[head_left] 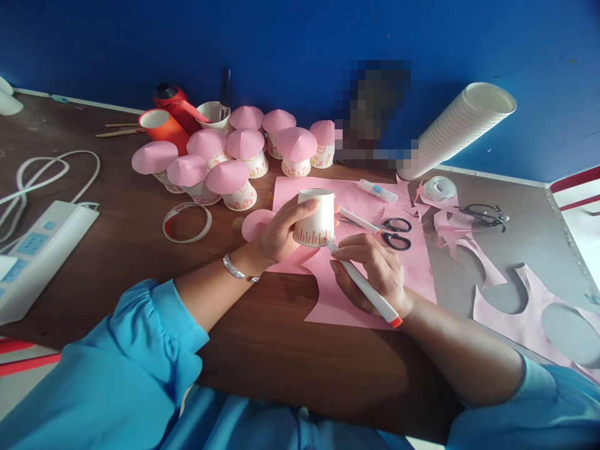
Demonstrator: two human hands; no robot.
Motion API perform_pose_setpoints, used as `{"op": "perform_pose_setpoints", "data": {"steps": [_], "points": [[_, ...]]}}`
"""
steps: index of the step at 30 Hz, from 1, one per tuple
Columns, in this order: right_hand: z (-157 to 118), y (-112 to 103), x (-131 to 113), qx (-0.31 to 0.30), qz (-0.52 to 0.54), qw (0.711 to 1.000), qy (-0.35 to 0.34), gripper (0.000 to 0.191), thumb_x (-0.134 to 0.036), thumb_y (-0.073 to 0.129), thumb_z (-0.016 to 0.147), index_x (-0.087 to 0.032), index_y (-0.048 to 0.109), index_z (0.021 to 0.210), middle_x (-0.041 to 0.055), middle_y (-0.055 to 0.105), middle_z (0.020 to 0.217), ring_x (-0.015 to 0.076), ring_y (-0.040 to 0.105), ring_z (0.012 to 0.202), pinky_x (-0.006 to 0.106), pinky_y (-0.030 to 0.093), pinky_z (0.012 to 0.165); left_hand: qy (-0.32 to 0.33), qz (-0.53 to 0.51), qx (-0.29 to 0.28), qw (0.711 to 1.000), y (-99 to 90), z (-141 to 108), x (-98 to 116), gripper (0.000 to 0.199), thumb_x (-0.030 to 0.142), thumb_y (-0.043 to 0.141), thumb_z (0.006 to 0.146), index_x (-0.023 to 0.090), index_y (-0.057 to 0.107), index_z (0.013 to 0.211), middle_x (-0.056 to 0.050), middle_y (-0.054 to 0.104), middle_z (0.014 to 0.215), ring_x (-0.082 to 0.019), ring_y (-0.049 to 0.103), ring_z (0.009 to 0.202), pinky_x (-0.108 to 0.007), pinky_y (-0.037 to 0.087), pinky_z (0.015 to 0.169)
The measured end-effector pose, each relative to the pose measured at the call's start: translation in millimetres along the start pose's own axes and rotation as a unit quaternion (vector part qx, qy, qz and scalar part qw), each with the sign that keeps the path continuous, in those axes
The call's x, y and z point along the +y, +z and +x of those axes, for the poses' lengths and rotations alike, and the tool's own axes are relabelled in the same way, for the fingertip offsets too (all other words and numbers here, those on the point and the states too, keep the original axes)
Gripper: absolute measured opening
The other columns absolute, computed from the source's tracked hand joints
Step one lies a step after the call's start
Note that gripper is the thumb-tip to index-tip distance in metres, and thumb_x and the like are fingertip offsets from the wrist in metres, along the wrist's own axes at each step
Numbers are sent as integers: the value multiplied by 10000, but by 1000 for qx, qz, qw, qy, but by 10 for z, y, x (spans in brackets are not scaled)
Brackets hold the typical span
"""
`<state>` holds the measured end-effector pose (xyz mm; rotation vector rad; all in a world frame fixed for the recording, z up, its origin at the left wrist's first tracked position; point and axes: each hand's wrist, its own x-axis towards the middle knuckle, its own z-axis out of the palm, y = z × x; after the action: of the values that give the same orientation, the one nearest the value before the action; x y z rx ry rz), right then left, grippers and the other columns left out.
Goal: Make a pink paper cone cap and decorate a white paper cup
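My left hand (284, 232) is closed around a white paper cup (313, 215), held upside down above the table. Short red and yellow-green strokes run along the cup's lower edge. In my right hand (375, 265) is a white marker pen (363, 287) with an orange-red end, its tip at the cup's lower right edge. Behind the cup lies a second white marker (360, 220), partly hidden by it. Black-handled scissors (396, 232) rest on pink paper (398, 294) just right of the cup. A pink paper disc (255, 225) is partly covered by my left hand.
Several decorated cups with pink cone roofs (227, 177) stand at the back left. A tall stack of paper cups (462, 128) leans against the blue wall. Glasses (485, 215), a tape roll (439, 187), a glue tube (379, 190) and pink offcuts (525, 306) lie right. A power strip (42, 256) sits left.
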<state>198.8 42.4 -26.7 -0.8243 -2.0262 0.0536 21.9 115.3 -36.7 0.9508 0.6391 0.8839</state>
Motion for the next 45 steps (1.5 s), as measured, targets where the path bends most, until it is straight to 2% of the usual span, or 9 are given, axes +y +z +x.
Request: {"op": "perform_pose_setpoints", "data": {"steps": [15,24,34,45], "points": [[11,9,-3,-2,-8,1000,5,216,-59,629,889,-211,582,1035,21,664,817,162,679,670,283,565,577,-9,-4,-3,1000,12,-18,8,403,544,645,868,187,715,1041,-128,744,1026,-321,680,985,-421,583,839],[23,0,-16,-9,-13,1000,5,213,-61,615,904,-221,568,1036,12,659,811,149,681,678,276,575,582,-11,-15,-1,1000,29,-17,25,424,561,693,823,191,698,1029,-123,734,985,-309,686,946,-418,590,789],[8,-1,-7,-12,-13,1000,7,240,-65,627,888,-222,579,1064,13,678,821,164,696,676,282,574,590,-8,-4,1,1000,35,-25,35,387,546,674,839,200,711,1007,-128,735,1000,-331,689,969,-434,586,788],[18,3,-33,-20,1,1000,6,212,-53,616,880,-218,561,1003,6,659,784,149,682,655,261,565,563,-26,-33,-1,999,20,-16,12,412,527,667,832,202,668,1085,-136,744,1026,-340,700,986,-427,585,784]]}}
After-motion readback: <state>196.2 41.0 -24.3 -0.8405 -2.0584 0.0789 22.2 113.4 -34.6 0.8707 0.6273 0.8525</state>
